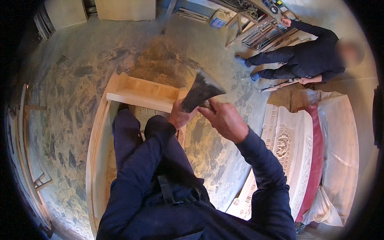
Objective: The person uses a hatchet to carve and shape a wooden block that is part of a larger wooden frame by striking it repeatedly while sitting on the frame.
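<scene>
A dark, flat, wedge-shaped piece [202, 90] with a paler, worn-looking edge rises between my hands; it resembles a sheet of sandpaper, but I cannot be sure of its kind. My left hand [182, 116] is closed on its lower end. Close beside it, my right hand [230, 122] pinches at the lower right corner with thumb and fingers, whose tips are partly hidden. Just beyond my left hand lies the pale wooden frame [140, 101], boxlike, with a long curved side running down the left. My legs are inside this frame.
Carved pale wooden panels [283, 142] lie at the right beside red cloth [314, 160] and plastic sheeting [340, 148]. Another person [304, 56] stands at the upper right by a wooden rack [264, 34]. A white jug [220, 19] sits at the back. Long boards [24, 148] line the left.
</scene>
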A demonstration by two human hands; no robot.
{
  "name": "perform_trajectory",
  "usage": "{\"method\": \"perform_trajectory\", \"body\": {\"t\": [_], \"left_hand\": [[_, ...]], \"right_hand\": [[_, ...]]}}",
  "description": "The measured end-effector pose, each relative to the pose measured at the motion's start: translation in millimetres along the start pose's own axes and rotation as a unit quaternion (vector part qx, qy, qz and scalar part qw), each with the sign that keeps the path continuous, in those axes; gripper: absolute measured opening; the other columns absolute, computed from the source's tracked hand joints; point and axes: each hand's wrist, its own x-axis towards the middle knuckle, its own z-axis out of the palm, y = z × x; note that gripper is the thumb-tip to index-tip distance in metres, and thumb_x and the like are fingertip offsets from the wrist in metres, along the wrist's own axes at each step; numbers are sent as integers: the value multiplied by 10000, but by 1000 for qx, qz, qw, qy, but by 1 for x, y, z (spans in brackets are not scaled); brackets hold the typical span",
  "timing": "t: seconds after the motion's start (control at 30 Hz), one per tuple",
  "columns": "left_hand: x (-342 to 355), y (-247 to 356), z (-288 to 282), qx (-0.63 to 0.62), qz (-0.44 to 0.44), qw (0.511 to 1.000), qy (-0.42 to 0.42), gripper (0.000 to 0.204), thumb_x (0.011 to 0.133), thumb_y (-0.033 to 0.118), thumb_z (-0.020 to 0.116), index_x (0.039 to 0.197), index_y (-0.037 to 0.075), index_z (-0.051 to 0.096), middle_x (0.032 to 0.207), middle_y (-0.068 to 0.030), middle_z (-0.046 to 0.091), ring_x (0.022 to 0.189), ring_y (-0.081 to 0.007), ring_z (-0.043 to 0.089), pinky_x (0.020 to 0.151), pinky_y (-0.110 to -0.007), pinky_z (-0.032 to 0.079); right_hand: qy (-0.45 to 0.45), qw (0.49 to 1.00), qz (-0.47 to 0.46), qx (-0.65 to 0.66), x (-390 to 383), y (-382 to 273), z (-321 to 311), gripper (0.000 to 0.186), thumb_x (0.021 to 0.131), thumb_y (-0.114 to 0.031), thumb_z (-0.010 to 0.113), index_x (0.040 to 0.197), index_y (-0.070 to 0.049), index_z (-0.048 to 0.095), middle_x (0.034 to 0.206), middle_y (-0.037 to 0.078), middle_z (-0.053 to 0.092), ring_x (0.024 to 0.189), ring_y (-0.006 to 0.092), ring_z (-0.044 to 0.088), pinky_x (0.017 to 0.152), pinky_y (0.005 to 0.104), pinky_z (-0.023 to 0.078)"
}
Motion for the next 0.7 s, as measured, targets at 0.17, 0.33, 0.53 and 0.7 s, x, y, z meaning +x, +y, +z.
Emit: {"method": "perform_trajectory", "body": {"t": [0.17, 0.33, 0.53, 0.7], "left_hand": [[6, -1, -15, 85, -125, 988, -45, 179, 820, 150, 797, 913, 53, 679, 717, -34, 656, 710, -101, 588, 656, -317, 498], [5, 1, 4, 20, -17, 1000, -9, 179, 828, 117, 783, 963, 44, 690, 797, -40, 691, 772, -92, 617, 694, -304, 508], [-9, 34, 2, 15, -81, 996, -26, 162, 864, 65, 724, 998, -14, 681, 897, -63, 716, 820, -149, 660, 747, -326, 530], [-5, -4, -3, 106, -83, 991, 7, 230, 830, 176, 811, 849, 24, 640, 729, -39, 649, 699, -93, 561, 626, -317, 484]], "right_hand": [[117, 933, 145, 307, -3, -66, -48, 270, 975, -256, 612, 924, 7, 584, 630, 238, 569, 567, 445, 560, 525, 440, 443], [45, 996, 1, -78, -3, 17, 30, 348, 974, -324, 608, 960, 23, 612, 741, 285, 605, 721, 463, 629, 644, 526, 492], [26, 993, 76, 83, -20, 11, 2, 332, 993, -250, 594, 831, 39, 581, 617, 173, 569, 550, 286, 570, 535, 408, 453], [141, 968, 87, 191, -11, -28, 8, 240, 967, -228, 609, 903, 1, 632, 700, 262, 595, 647, 441, 622, 583, 461, 477]]}}
